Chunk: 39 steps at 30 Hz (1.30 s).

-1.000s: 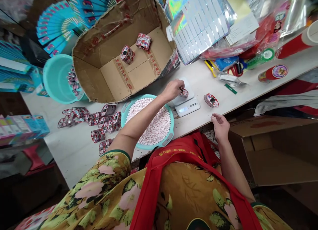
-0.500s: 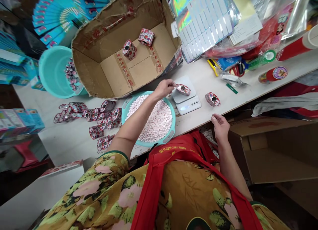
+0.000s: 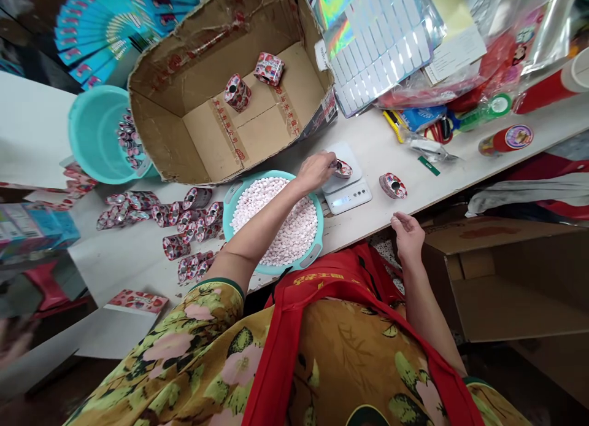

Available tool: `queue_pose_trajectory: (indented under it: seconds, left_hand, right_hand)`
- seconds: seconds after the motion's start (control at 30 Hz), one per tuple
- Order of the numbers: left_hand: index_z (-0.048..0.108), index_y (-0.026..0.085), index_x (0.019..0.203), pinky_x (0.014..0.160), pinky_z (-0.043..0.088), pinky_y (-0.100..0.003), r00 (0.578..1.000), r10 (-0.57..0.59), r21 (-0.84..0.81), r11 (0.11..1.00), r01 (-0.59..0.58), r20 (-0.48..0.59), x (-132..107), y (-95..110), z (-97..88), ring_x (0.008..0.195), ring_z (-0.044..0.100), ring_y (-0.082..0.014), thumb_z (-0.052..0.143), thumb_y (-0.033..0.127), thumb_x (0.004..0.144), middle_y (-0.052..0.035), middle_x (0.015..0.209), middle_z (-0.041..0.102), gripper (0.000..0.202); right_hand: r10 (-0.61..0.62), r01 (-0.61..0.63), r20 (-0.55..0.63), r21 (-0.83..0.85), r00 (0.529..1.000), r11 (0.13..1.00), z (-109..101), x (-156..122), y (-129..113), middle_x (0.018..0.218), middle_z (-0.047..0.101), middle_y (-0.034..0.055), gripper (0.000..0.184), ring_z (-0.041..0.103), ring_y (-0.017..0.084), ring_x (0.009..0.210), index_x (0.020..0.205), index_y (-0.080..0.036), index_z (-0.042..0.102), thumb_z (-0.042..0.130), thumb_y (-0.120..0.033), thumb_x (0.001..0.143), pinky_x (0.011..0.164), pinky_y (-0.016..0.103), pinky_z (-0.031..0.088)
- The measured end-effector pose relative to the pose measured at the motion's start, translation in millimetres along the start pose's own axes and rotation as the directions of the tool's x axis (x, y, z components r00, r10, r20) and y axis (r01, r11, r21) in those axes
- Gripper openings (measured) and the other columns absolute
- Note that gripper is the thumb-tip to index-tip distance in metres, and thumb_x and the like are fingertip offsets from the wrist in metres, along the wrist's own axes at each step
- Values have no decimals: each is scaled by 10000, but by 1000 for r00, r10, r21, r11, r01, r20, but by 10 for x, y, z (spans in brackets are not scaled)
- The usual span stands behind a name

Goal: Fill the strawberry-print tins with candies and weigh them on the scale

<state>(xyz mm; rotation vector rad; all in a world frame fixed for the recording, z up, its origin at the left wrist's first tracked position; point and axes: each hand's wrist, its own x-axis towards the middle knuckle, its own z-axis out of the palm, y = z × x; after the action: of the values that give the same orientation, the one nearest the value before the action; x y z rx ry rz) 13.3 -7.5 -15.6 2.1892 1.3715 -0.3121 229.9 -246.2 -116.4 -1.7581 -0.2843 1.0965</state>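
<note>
My left hand (image 3: 316, 172) reaches over a digital scale (image 3: 348, 196), its fingers pinched together at the left end of a small red-and-white printed packet (image 3: 344, 169) with a hole in its top. What the fingertips pinch is hidden. The packet rests on the scale's plate. My right hand (image 3: 408, 237) is held loosely at the table's front edge, fingers partly extended and nothing in it. Just beyond it lies another such packet (image 3: 392, 185). Left of the scale, under my left forearm, stands a turquoise basin (image 3: 317, 249) full of small pale pink candies (image 3: 294, 229).
A cardboard box (image 3: 202, 125) holding two packets stands behind the basin. Several packets (image 3: 188, 220) cluster on the left, near a turquoise bowl (image 3: 87, 137). Label sheets (image 3: 377, 51), bags and a knife (image 3: 394, 126) lie at right. White cartons (image 3: 115, 331) are at far left.
My left hand has moved right and now covers more of the packet on the scale. My right hand stays put. At far left, white cartons have shifted and a blurred hand appears.
</note>
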Motion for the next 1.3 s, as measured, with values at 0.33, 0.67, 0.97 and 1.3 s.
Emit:
queue_pose_trajectory:
  seconds: [0.33,0.67,0.97,1.3]
  left_hand:
    - [730,215,1023,726,419,-328,999,52,93,994,-52,7,-35,105,103,1020,618,-267,539,227,940,-112,1065,658,209]
    - [701,169,862,662,403,-277,1000,25,-726,688,-7,13,-804,527,81,724,564,-158,653,507,881,-51,813,659,342]
    - [716,130,745,542,387,-236,951,-147,-962,-9,272,271,-984,591,353,574,490,-93,668,727,781,-49,683,626,600]
    - [692,137,871,541,332,-215,961,-241,-988,49,149,133,-1148,405,222,560,422,-76,641,621,869,14,661,518,487]
  right_hand:
    - [-86,94,93,-83,992,992,147,16,-248,1086,728,110,477,688,238,998,1052,-186,687,792,-494,703,1003,489,538]
    - [-34,140,529,-161,848,977,570,-372,-777,985,745,40,534,679,197,866,1065,-199,672,871,-472,652,849,345,565]
    - [35,204,610,-318,791,926,484,-675,-1037,871,746,12,435,650,175,755,977,-200,708,875,-441,656,730,298,540]
    - [28,38,634,-90,772,995,590,-696,-928,1012,749,29,533,697,201,921,1030,-215,683,924,-378,582,861,343,575]
